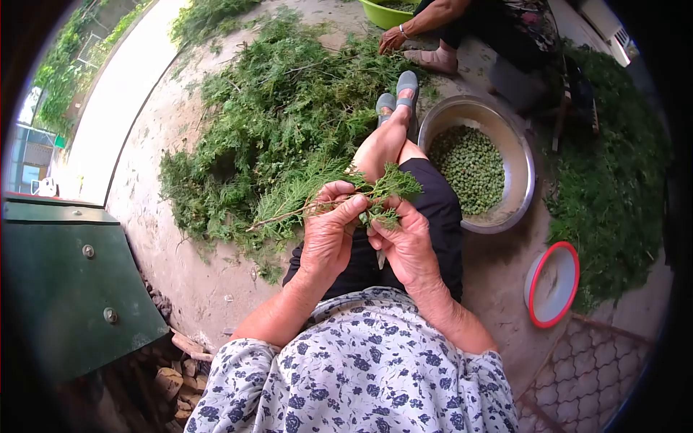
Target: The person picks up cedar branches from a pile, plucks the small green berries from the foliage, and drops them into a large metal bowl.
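Above my lap, my left hand (330, 227) is closed round the brown stem of a green leafy sprig (289, 206), thumb pressed on it. Close beside it on the right, my right hand (404, 242) pinches the sprig's leafy end, with its fingers bent among the small leaves. A small pale pointed thing hangs just below the fingers; I cannot make out what it is. Past my hands, a large heap of cut green branches (267, 108) covers the ground. Right of my legs stands a metal basin (516, 169) holding many small green cones (469, 166).
Another person's hand (392, 40) reaches to the heap's far edge, near a green tub (386, 14). A red-rimmed white bowl (552, 283) and more greenery (606, 195) are at the right. Lower left are a green metal panel (72, 281) and split firewood (170, 381).
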A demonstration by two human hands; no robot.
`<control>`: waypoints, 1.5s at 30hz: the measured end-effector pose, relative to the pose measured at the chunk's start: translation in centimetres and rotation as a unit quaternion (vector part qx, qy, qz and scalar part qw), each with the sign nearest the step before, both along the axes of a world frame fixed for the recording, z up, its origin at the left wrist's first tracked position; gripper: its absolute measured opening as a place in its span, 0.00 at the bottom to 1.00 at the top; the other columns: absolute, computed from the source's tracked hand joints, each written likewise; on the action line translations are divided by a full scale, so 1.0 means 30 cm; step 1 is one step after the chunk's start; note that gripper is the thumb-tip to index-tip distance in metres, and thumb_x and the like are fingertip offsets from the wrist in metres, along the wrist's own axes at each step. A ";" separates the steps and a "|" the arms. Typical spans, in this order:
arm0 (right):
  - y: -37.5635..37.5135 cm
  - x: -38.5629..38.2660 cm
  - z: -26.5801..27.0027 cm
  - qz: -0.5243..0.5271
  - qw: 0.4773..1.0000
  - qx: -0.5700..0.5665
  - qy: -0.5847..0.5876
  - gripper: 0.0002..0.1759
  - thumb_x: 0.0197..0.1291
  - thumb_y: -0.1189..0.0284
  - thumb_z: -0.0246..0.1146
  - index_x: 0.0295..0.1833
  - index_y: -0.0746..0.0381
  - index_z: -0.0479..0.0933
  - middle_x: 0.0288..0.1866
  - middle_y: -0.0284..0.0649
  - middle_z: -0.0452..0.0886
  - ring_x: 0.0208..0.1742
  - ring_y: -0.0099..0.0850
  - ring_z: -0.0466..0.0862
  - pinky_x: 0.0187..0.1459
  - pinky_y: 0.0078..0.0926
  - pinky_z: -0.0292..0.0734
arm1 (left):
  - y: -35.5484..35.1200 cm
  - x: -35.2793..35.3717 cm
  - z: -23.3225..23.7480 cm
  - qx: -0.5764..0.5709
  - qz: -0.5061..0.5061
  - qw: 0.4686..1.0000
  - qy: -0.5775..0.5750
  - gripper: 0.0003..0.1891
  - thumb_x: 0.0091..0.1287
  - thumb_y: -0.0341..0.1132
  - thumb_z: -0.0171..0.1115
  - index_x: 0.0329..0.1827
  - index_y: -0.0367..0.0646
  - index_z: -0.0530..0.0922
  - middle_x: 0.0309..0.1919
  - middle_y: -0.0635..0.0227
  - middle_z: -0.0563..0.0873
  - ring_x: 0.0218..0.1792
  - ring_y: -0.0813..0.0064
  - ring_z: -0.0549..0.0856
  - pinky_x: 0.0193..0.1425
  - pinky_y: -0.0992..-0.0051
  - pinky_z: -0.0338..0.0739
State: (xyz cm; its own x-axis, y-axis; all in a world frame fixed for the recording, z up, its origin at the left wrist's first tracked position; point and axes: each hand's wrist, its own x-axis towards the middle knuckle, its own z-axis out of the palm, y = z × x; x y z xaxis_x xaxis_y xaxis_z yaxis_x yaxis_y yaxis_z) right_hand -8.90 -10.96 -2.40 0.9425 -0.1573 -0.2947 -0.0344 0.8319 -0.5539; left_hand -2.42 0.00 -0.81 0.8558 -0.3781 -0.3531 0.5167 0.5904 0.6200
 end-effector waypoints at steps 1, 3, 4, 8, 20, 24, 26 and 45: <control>0.000 -0.001 0.002 -0.001 1.000 0.000 0.000 0.13 0.55 0.81 0.63 0.47 0.66 0.73 0.36 0.36 0.79 0.30 0.21 0.78 0.27 0.16 0.71 | -0.002 -0.001 -0.001 0.000 -0.001 1.000 0.000 0.13 0.56 0.20 0.63 0.43 0.39 0.71 0.33 0.67 0.81 0.37 0.75 0.83 0.42 0.79 0.78; 0.002 -0.003 0.006 -0.016 0.999 -0.027 0.022 0.11 0.54 0.81 0.64 0.43 0.66 0.74 0.32 0.34 0.79 0.27 0.20 0.77 0.25 0.15 0.69 | -0.004 -0.002 -0.004 0.017 0.005 1.000 -0.017 0.14 0.56 0.20 0.63 0.43 0.39 0.71 0.33 0.67 0.81 0.36 0.76 0.83 0.42 0.79 0.78; 0.008 -0.006 0.001 -0.015 0.999 -0.027 0.022 0.11 0.54 0.81 0.64 0.43 0.66 0.74 0.32 0.34 0.79 0.27 0.20 0.77 0.25 0.15 0.69 | -0.005 -0.004 -0.011 0.017 0.006 1.000 -0.017 0.14 0.56 0.20 0.63 0.43 0.39 0.71 0.33 0.67 0.81 0.36 0.76 0.83 0.42 0.79 0.78; 0.032 -0.022 -0.017 -0.058 0.996 -0.057 0.025 0.10 0.53 0.83 0.64 0.41 0.66 0.73 0.30 0.34 0.78 0.25 0.19 0.75 0.24 0.14 0.68 | -0.022 -0.021 -0.014 0.047 0.043 0.998 -0.002 0.14 0.56 0.19 0.63 0.42 0.38 0.72 0.32 0.67 0.81 0.35 0.77 0.82 0.42 0.80 0.77; 0.048 -0.049 -0.003 -0.120 0.975 -0.184 0.025 0.09 0.52 0.82 0.65 0.39 0.66 0.74 0.28 0.32 0.78 0.24 0.16 0.74 0.25 0.12 0.69 | -0.042 -0.037 -0.016 0.091 0.036 0.995 -0.016 0.14 0.57 0.21 0.63 0.43 0.41 0.71 0.34 0.68 0.79 0.37 0.76 0.82 0.41 0.79 0.75; 0.040 -0.071 0.020 -0.112 0.955 -0.266 -0.067 0.09 0.52 0.83 0.66 0.37 0.66 0.73 0.31 0.34 0.76 0.25 0.16 0.73 0.25 0.11 0.68 | -0.006 0.048 -0.033 0.119 0.103 0.987 -0.012 0.11 0.60 0.25 0.63 0.42 0.43 0.71 0.33 0.71 0.80 0.34 0.79 0.79 0.38 0.80 0.71; 0.014 -0.069 0.008 -0.071 0.966 -0.239 -0.070 0.09 0.53 0.82 0.65 0.38 0.66 0.72 0.34 0.36 0.76 0.26 0.18 0.75 0.26 0.13 0.69 | 0.001 0.052 -0.018 0.131 0.105 0.985 -0.043 0.11 0.60 0.24 0.63 0.42 0.44 0.71 0.33 0.72 0.80 0.35 0.79 0.80 0.38 0.81 0.71; 0.039 -0.017 0.005 0.044 0.996 0.011 0.078 0.09 0.59 0.68 0.62 0.40 0.62 0.76 0.28 0.30 0.76 0.23 0.19 0.74 0.19 0.13 0.65 | -0.021 -0.029 -0.017 0.106 0.041 0.990 -0.080 0.10 0.59 0.22 0.63 0.40 0.41 0.72 0.33 0.71 0.79 0.33 0.83 0.78 0.37 0.84 0.74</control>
